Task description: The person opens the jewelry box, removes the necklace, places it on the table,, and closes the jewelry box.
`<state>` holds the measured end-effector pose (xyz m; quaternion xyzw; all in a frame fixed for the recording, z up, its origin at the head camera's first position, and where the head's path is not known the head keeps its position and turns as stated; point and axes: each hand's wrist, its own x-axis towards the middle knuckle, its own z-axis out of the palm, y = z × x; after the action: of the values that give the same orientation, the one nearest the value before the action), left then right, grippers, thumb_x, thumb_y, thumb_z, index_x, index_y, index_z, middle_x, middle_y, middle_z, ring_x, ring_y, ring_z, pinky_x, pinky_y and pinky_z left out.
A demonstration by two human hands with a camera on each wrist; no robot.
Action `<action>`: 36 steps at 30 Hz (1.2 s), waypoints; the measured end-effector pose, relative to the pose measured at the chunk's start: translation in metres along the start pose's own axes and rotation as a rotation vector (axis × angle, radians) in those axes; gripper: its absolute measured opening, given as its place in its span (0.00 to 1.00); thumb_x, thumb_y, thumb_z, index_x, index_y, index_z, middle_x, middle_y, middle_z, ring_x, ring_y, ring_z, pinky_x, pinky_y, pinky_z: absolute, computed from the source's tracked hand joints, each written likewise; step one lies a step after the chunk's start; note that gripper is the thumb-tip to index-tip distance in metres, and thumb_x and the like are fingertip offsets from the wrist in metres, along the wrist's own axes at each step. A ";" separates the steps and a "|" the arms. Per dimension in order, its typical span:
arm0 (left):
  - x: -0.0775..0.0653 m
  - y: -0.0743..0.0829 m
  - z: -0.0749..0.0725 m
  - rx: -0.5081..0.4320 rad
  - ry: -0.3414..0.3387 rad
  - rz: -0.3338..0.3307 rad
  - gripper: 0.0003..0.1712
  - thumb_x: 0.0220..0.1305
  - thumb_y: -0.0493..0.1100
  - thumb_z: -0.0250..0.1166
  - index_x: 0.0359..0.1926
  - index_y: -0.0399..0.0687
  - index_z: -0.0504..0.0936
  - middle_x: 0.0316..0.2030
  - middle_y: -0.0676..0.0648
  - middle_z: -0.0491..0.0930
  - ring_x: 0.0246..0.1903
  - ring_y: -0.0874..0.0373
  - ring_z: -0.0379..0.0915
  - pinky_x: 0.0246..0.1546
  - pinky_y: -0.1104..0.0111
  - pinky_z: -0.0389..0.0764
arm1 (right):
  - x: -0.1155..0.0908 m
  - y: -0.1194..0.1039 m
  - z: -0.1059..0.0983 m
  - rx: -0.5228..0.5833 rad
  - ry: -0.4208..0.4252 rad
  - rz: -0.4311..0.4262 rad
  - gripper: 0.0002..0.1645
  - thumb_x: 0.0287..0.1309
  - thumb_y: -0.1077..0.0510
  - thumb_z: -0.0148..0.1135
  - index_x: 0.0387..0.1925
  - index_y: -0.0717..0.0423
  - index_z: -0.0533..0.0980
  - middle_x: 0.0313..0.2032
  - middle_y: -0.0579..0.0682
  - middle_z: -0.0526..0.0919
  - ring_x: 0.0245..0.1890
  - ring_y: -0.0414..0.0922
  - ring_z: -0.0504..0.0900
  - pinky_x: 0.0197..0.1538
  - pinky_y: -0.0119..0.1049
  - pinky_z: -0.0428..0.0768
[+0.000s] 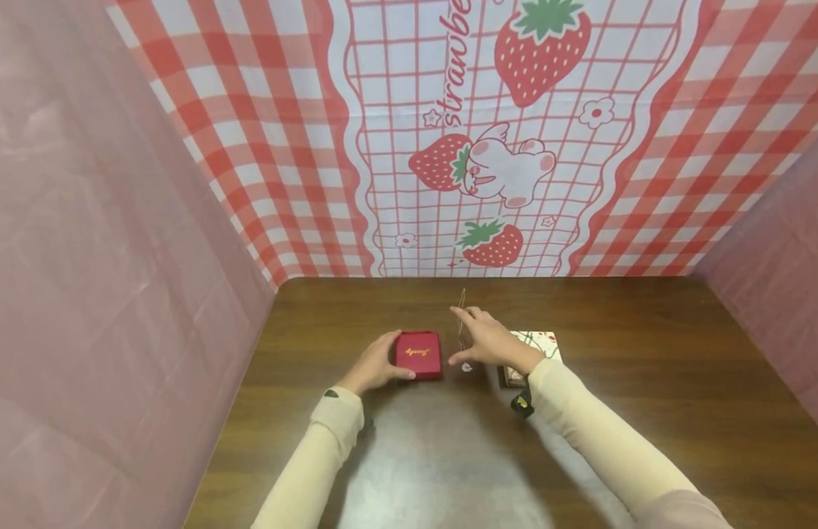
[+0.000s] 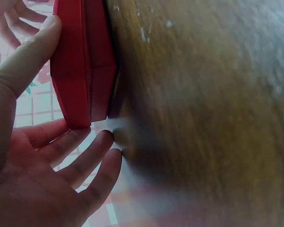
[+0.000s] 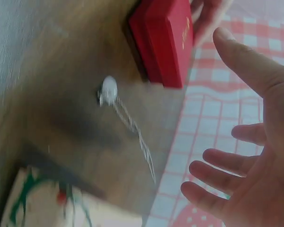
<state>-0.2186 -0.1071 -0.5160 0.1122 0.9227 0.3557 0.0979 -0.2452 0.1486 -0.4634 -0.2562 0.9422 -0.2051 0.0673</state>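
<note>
Spanning the left side of the red box (image 1: 418,355), the left hand (image 1: 372,364) holds it in a narrow grip, thumb at the near edge and fingers at the far one. The box sits on the worktop (image 1: 409,463) just below the centre of the head frame; its top is nearly square, so one long axis hardly stands out, and its gold lettering reads upside down. Just right of it lies the necklace (image 3: 133,126), its long axis running up and down the head frame, pendant (image 3: 110,88) at the lower end. In the right wrist view the same line slants from the pendant down and to the right. Beside the necklace, the right hand (image 1: 490,342) has a wide grip, fingers spread. A patterned box (image 1: 545,345), partly hidden by that arm, lies right of centre.
</note>
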 end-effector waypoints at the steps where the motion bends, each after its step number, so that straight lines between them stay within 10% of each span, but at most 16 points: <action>1: 0.000 0.000 0.000 -0.002 -0.002 -0.001 0.55 0.48 0.51 0.77 0.71 0.38 0.60 0.70 0.34 0.63 0.70 0.39 0.59 0.70 0.48 0.61 | -0.001 0.003 -0.003 -0.001 0.009 0.002 0.64 0.38 0.41 0.79 0.72 0.58 0.57 0.63 0.69 0.67 0.62 0.66 0.68 0.63 0.61 0.69; 36: 0.000 -0.003 0.000 -0.024 0.041 0.028 0.54 0.45 0.50 0.78 0.71 0.43 0.62 0.68 0.34 0.62 0.68 0.38 0.58 0.66 0.43 0.63 | -0.067 0.091 -0.030 -0.048 -0.088 0.160 0.67 0.31 0.38 0.81 0.68 0.68 0.61 0.65 0.80 0.56 0.60 0.79 0.62 0.57 0.72 0.66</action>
<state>-0.2186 -0.1091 -0.5179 0.1166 0.9186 0.3700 0.0755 -0.2361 0.2647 -0.4731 -0.1906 0.9604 -0.1648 0.1188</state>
